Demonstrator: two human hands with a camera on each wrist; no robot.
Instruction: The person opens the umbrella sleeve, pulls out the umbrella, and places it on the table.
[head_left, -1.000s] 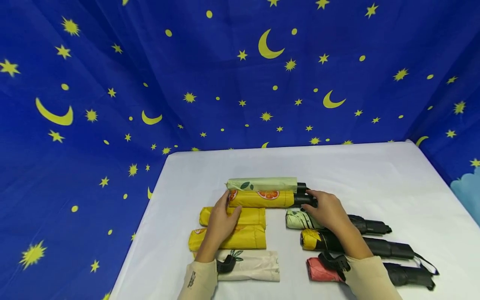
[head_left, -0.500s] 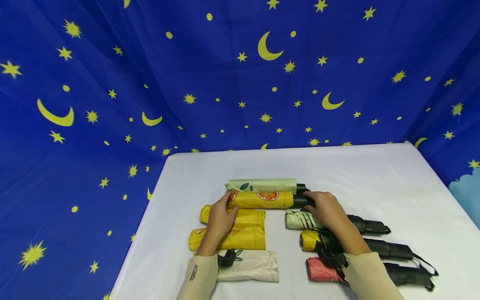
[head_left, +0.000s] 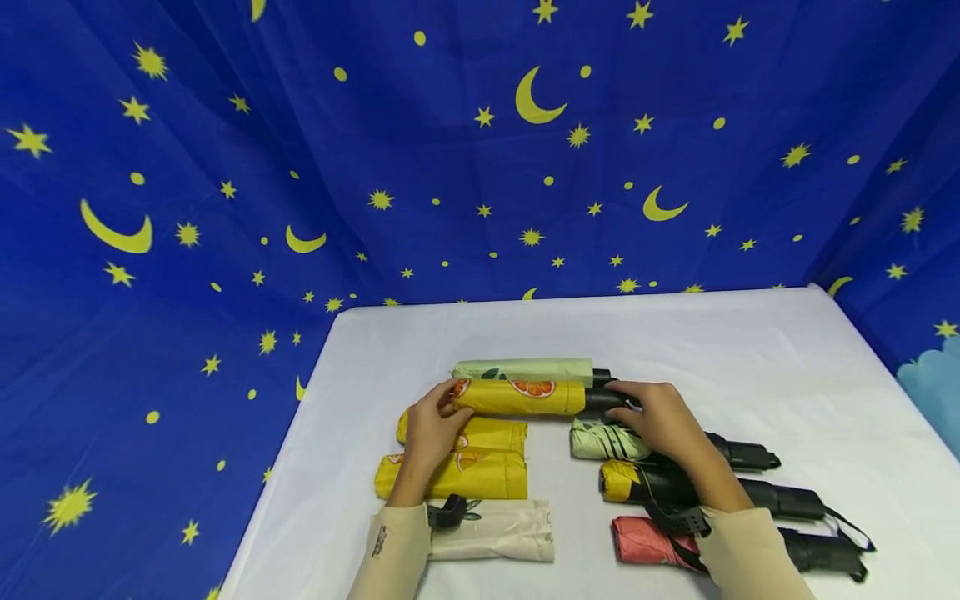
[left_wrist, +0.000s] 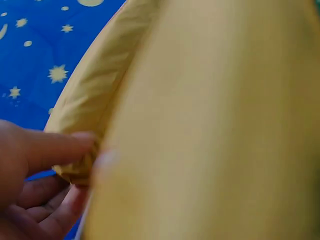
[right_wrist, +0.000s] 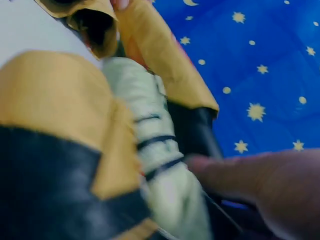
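Observation:
Both hands hold a yellow folded umbrella (head_left: 517, 397) in its orange-slice sleeve. My left hand (head_left: 429, 429) pinches its left end, and in the left wrist view thumb and fingers (left_wrist: 60, 147) close on the yellow fabric. At the other end, my right hand (head_left: 656, 417) grips the black handle (head_left: 602, 400), though the wrist hides part of that grip. Just behind lies a pale green sleeved umbrella (head_left: 536, 369) with a leaf print. Below the right hand is an unsleeved green umbrella (head_left: 600, 440) with dark stripes, large in the right wrist view.
Two yellow sleeves (head_left: 495, 435) and a cream sleeve (head_left: 502, 533) lie flat at left. At right rest a yellow-and-black umbrella (head_left: 772, 496) and a red-and-black umbrella (head_left: 645, 540). A white cloth (head_left: 720, 333) covers the table, before a blue starry curtain (head_left: 450, 150).
The yellow umbrella has risen slightly and now covers more of the green one behind it. My left hand has shifted a little leftward with its end; the right hand has barely moved.

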